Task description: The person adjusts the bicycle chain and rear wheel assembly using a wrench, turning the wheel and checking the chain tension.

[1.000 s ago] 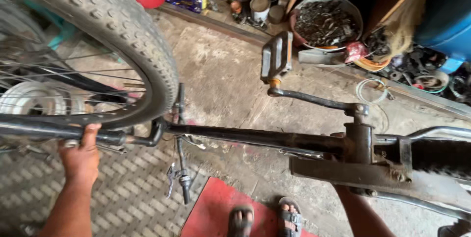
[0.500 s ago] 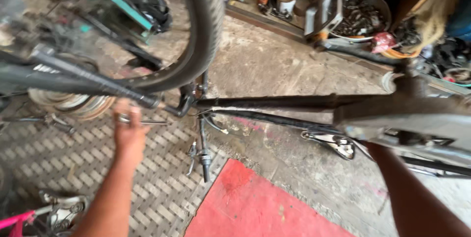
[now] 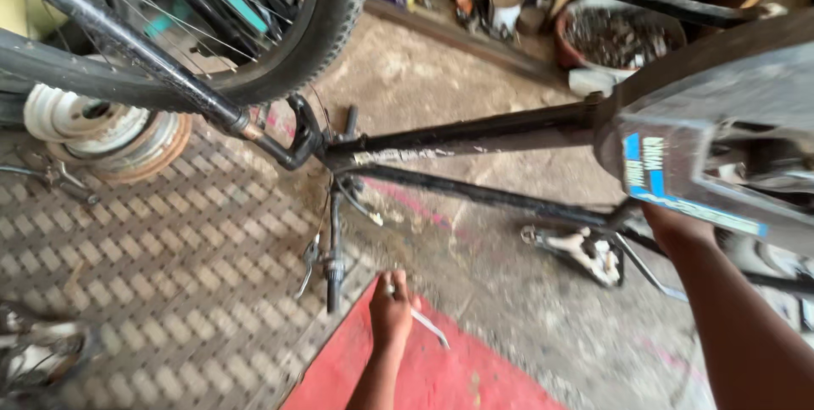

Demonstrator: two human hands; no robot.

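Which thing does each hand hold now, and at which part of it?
The left hand grips one end of a thin metal tool over the red mat. The right hand reaches under the bicycle frame; its grip is hidden.

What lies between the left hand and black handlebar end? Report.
Head view: only bare red mat between black handlebar end and left hand holding thin silver tool.

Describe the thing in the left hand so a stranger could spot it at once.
Start at the upturned black bicycle frame and drop to the red mat on the floor below it. At the mat's upper edge the left hand grips a thin silvery metal tool, the only bright slim piece lying across the red.
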